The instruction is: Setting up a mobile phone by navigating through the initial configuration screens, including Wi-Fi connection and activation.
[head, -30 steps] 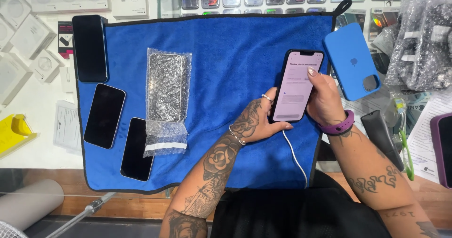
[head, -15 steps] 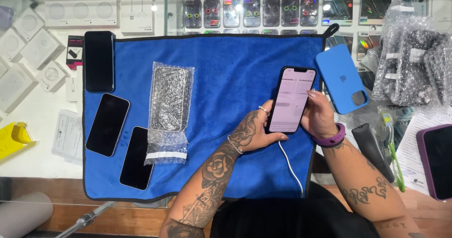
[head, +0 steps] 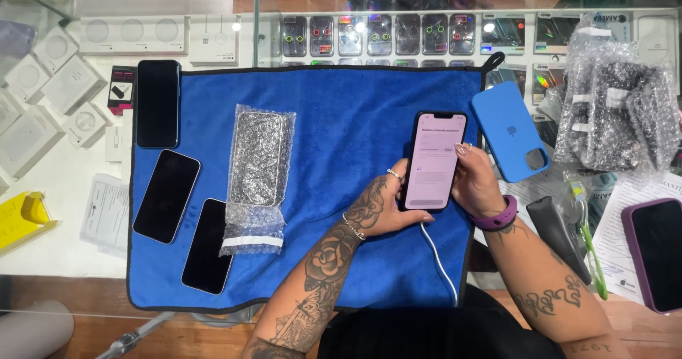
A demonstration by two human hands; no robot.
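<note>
From the head view I am looking down on a blue cloth that is lying flat on the tabletop, and I am taking that cloth as my landmark. Over its right part, both hands are holding a phone with its lit, pale pink screen facing up. My left hand is gripping the phone from its left edge and underneath, fingers curled around the body. My right hand is closing on the phone's right edge, with the thumb resting at the side of the screen; a purple band is sitting on that wrist. A white cable is running from the bottom of the phone down across the cloth toward its lower edge. On the cloth's left part, a bubble-wrap pouch is lying lengthwise, and two dark-screened phones are lying tilted near the left edge, while a third dark phone is lying upright across the top-left corner. Just off the cloth's right edge, a blue phone case is lying back side up. Farther right of the cloth, a pile of bubble-wrapped packets is sitting, and a phone in a purple case is lying at the frame's edge. Left of the cloth, white boxes are lying side by side.
</note>
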